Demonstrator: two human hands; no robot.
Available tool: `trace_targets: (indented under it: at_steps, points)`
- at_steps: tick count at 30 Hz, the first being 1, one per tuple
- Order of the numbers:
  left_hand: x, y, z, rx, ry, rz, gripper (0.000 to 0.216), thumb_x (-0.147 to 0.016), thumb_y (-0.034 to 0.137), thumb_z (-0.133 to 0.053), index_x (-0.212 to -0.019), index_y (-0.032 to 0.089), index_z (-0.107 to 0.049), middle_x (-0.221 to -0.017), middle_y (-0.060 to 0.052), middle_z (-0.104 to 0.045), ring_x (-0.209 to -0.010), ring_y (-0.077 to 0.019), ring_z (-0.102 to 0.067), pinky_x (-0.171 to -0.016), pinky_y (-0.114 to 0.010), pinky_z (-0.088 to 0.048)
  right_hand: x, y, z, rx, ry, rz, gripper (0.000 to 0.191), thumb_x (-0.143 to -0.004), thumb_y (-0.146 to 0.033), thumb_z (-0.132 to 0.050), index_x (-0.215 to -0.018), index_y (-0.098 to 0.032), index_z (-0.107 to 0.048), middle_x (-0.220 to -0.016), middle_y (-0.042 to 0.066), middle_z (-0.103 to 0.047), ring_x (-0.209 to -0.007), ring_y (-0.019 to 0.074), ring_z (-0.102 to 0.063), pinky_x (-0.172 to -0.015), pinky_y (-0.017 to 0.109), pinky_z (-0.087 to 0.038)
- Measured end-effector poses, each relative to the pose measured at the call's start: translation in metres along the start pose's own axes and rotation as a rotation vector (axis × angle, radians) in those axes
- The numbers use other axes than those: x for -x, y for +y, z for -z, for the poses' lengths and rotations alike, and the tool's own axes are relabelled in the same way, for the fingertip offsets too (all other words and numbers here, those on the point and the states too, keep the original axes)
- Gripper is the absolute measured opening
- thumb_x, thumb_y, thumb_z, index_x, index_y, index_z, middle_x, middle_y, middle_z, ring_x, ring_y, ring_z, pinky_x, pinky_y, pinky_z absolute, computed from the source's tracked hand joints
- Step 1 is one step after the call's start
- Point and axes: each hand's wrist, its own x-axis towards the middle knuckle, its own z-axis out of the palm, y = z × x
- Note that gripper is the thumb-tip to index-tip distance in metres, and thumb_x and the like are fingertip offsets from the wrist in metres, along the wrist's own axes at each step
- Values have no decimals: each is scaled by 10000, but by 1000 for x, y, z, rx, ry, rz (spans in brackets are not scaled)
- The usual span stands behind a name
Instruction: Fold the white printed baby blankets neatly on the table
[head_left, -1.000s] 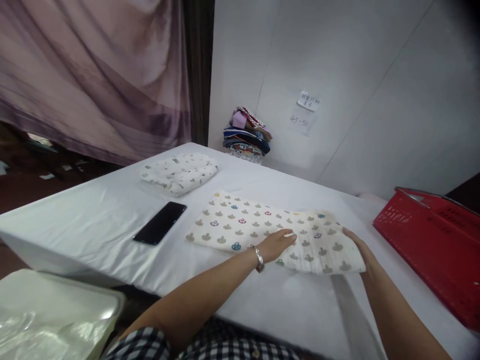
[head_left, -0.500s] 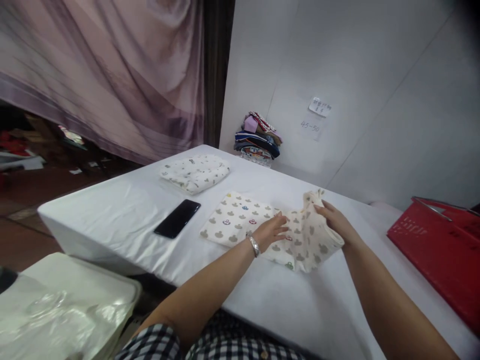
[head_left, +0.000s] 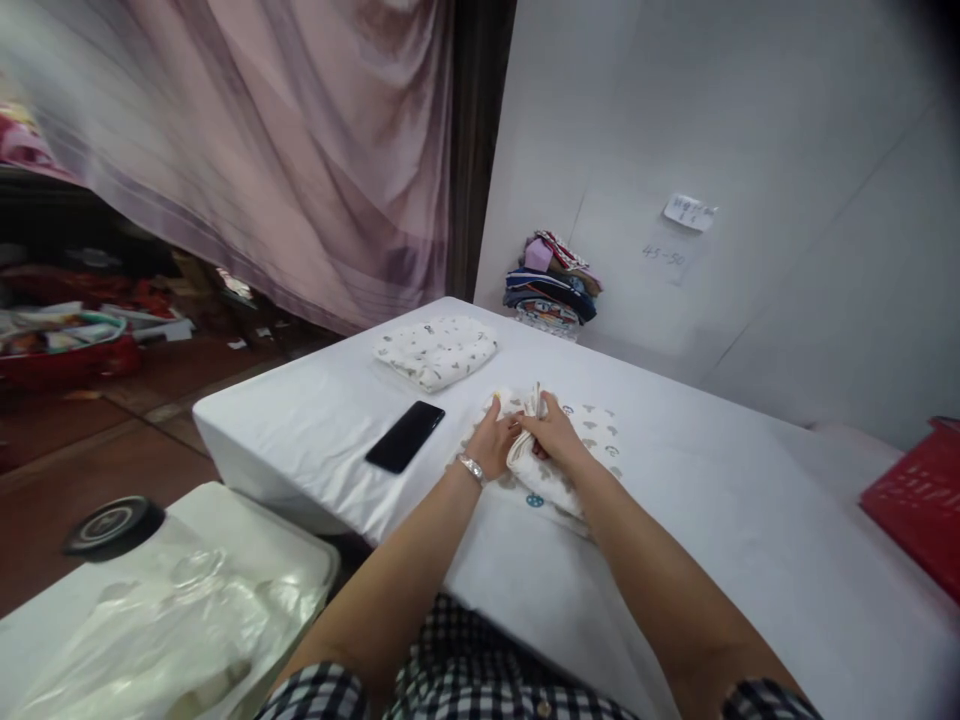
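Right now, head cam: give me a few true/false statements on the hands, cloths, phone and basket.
The left hand and right hand both touch the spotted cloth. True.
The phone lies to the right of the hands. False: it lies to their left, on the table.
A folded cloth lies beyond the phone. True.
The red basket sits between the hands. False: it is at the far right edge of the view.

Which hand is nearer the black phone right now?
Left. The left hand lies on the printed cloth just right of the black phone; the right hand grips the cloth's fold farther right, beyond the left hand.
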Motion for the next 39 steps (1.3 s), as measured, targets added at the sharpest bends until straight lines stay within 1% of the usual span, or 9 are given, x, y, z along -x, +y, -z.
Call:
trace_targets:
  at_steps: [5,9,14,18,23,27,32,35,39]
  points:
    - [1,20,19,-55,-33,55,718,-797,733,-197,-1023,159,-564,-805,-93,-643,-692,-236,-617,-661,-370,-487,-11,-1,-29,33,6,12,744,-773,-382,-587,-1408,-215,-237,-566,-16,-583,-395,157,-515,-364,253,-408]
    - [0,27,29,-133,-45,79,717,-793,731,-213,-998,154,-586,-618,-60,-600,-528,-203,-558,-552,-328,-445,-15,-5,-46,64,-13,-10,783,-773,-350,-591,-1427,-219,-182,-585,-19,-580,-404,154,-516,-370,257,-427]
    - [0,27,40,-306,38,106,595,-814,664,-302,-763,155,-607,-446,-21,-475,-440,-169,-482,-503,-294,-404,-12,-8,-57,-60,-83,-70,885,-762,-296,-599,-1462,-165,-74,-545,-57,-525,-475,150,-539,-405,239,-462]
    - [-5,26,44,-523,177,54,429,-789,546,-475,-607,164,-542,-414,4,-439,-418,-147,-463,-511,-292,-417,-7,-7,-53,-175,-117,-68,851,-743,-243,-602,-1452,-171,-138,-603,-52,-545,-563,141,-568,-470,229,-488]
    - [-14,28,43,-711,303,-55,137,-742,295,-571,-759,162,-601,-560,-14,-598,-557,-166,-572,-586,-278,-456,9,-5,-43,-158,-223,17,566,-737,-210,-578,-1290,-196,-457,-882,34,-641,-764,156,-611,-647,279,-526]
    - [-12,37,46,-940,435,-140,184,-751,243,-520,-880,170,-630,-832,-68,-692,-833,-224,-632,-725,-302,-474,27,-8,-21,20,-194,265,323,-763,-279,-571,-1076,-226,-627,-1112,46,-635,-999,194,-589,-865,339,-474]
    - [-8,46,53,-1264,605,-158,292,-731,250,-544,-993,148,-623,-1088,-138,-647,-1055,-303,-564,-892,-374,-409,35,7,28,490,78,438,402,-827,-341,-490,-1209,-235,-561,-1348,69,-486,-1261,247,-399,-1022,430,-337]
    - [-7,48,52,-1423,632,-142,326,-749,258,-525,-1044,151,-614,-1133,-147,-631,-1087,-303,-548,-914,-371,-395,31,30,50,760,171,326,496,-854,-388,-452,-1300,-172,-475,-1438,121,-364,-1365,282,-208,-1086,501,-164]
    - [-5,48,49,-1593,624,-130,370,-808,293,-460,-1132,160,-577,-1181,-143,-609,-1115,-277,-540,-930,-350,-387,30,56,56,854,173,178,645,-882,-492,-359,-1400,-110,-316,-1504,147,-207,-1394,280,-90,-1091,506,-121]
